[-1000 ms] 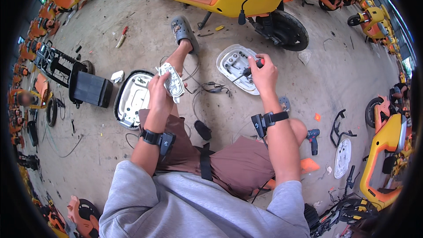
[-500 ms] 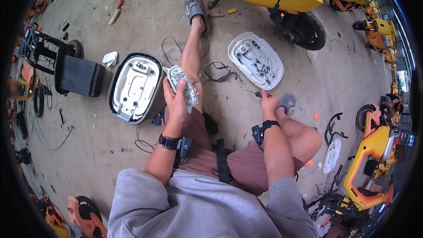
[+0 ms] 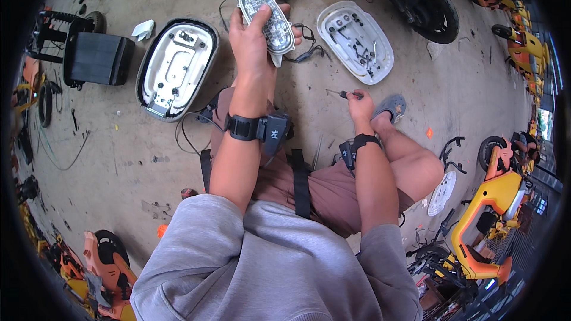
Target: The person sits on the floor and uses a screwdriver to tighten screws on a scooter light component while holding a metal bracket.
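My left hand (image 3: 254,38) grips an oval lamp unit (image 3: 269,22) with a silvery, clear face and small mounting tabs, the thumb lying across its face. The lamp is held up over my outstretched leg. In my right hand (image 3: 360,104) is a screwdriver (image 3: 345,93) with a dark handle, its thin shaft pointing left; part of the handle is hidden by my fingers. Beyond this hand lies a white oval tray-like cover (image 3: 383,69) holding several screws and small metal parts. To the left of the lamp sits a dark-rimmed scooter seat (image 3: 168,71), its white underside facing up.
A black box on a scooter frame (image 3: 98,56) stands at the left, near a crumpled white tissue (image 3: 143,30). Wires (image 3: 309,50) lie on the floor between lamp and cover. A scooter's front wheel (image 3: 431,15) is at far right; another yellow scooter (image 3: 476,220) stands at right.
My left hand has lifted the lamp unit forward and to the right, closer to view. The right hand, still with the screwdriver, shifted slightly forward. The whole view has also shifted.
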